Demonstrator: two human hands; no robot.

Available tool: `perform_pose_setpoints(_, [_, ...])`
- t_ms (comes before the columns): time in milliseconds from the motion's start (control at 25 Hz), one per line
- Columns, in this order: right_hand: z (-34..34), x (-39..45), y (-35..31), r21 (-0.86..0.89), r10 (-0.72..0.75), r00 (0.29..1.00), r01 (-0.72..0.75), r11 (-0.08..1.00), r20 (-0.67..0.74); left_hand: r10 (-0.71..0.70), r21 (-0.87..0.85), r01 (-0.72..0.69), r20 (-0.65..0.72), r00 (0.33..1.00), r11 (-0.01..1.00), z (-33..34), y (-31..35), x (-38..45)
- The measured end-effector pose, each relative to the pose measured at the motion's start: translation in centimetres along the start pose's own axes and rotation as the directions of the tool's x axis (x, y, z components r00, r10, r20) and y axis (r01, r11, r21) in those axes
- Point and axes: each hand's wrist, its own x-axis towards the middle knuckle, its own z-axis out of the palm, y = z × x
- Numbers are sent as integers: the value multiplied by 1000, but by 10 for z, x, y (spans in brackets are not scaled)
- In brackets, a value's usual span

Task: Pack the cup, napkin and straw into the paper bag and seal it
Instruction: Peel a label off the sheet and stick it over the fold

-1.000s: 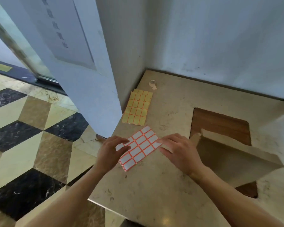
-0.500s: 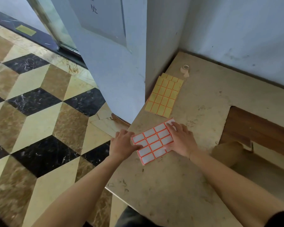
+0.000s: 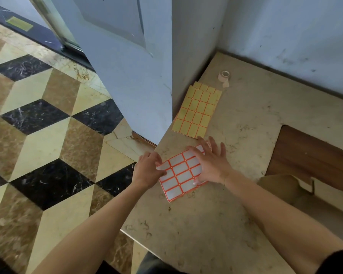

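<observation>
A white sticker sheet with orange borders (image 3: 179, 176) lies near the left edge of the beige stone table (image 3: 244, 119). My left hand (image 3: 147, 171) pinches the sheet's left corner between thumb and curled fingers. My right hand (image 3: 211, 165) lies flat on the sheet's right half, fingers spread. The brown paper bag (image 3: 279, 187) lies on its side at the right, partly behind my right forearm. No cup, napkin or straw shows in this view.
A yellow sticker sheet stack (image 3: 196, 111) lies beyond my hands, with a small tape roll (image 3: 224, 75) near the wall corner. A dark wooden inset (image 3: 309, 155) sits at the right. A blue door (image 3: 127, 80) borders the table's left; patterned floor (image 3: 48, 145) lies below.
The view has swung left and down, so the bag now sits at the right edge. My right hand has slid further onto the white sheet; my left hand has shifted to its corner.
</observation>
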Motion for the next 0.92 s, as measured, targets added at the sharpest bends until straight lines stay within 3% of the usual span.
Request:
perform_pose_setpoints(160, [-4,-5,-1,18,-37,998,37,999,-49,24,-228,-11,54,998,974,-5,3,-1])
perform_pose_setpoints(520, [-64,-43,-36,308,-87,950,183,934,-300,264,-322,-240,32,964,916,-54,40,-22])
perform_pose_setpoints(760, [-110,-111,-43,740,38,973,147,656,-227,457,-371,-432,-23,889,822,-98,84,-67])
perform_pose_setpoints(920, [-123,-168,-46,886,131,958,178,428,-256,540,-237,-559,-142,829,795,-99,111,-108])
